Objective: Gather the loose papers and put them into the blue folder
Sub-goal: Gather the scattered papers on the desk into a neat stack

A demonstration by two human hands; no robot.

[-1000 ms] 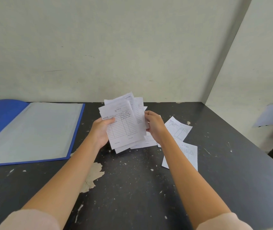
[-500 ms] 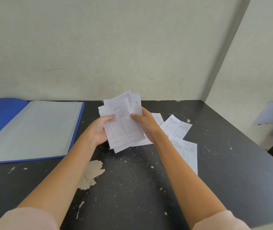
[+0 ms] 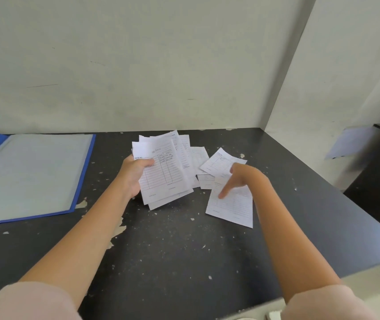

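Risk: uneven stack of white printed slips point(image 3: 164, 167) pinched in left hand point(image 3: 133, 175) may fan, slip; right hand point(image 3: 239, 179) open, empty, fingertip on loose white printed sheet point(image 3: 231, 207), centre right.

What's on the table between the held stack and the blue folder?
Nothing: in the head view, only bare, chipped black tabletop separates the stack in the left hand from the open folder.

Soft, even daylight is filling the scene, and the pale plastered wall point(image 3: 138, 54) is showing no hard shadows or glare. Below that wall, the black speckled tabletop point(image 3: 184, 250) is carrying a faint sheen toward its right edge. The right hand point(image 3: 242, 179) is smearing with motion blur. The wide lens is bending lines near the frame's edges, where pink sleeves point(image 3: 22, 303) are appearing soft.
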